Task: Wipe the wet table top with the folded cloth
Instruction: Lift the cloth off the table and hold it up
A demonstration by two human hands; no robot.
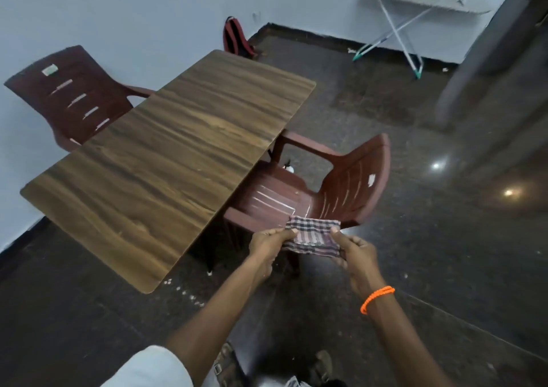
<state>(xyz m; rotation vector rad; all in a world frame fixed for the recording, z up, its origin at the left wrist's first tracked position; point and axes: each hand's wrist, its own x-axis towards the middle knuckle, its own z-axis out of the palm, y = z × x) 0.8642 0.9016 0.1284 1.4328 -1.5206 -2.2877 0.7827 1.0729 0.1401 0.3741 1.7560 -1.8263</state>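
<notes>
Hands: left hand (pixel 268 245) and right hand (pixel 357 257) each pinch one end of a folded checked cloth (pixel 311 235), held in the air off the table's near right corner. Far left: dark red chair (pixel 68 99) by the wall. Centre: wood-grain table (pixel 166 161). Right: second chair (pixel 350 185), just beyond the cloth. Right wrist: orange band (pixel 377 298).

Wood-grain table top (pixel 166 149) (checked woven cloth (pixel 311 234))
</notes>
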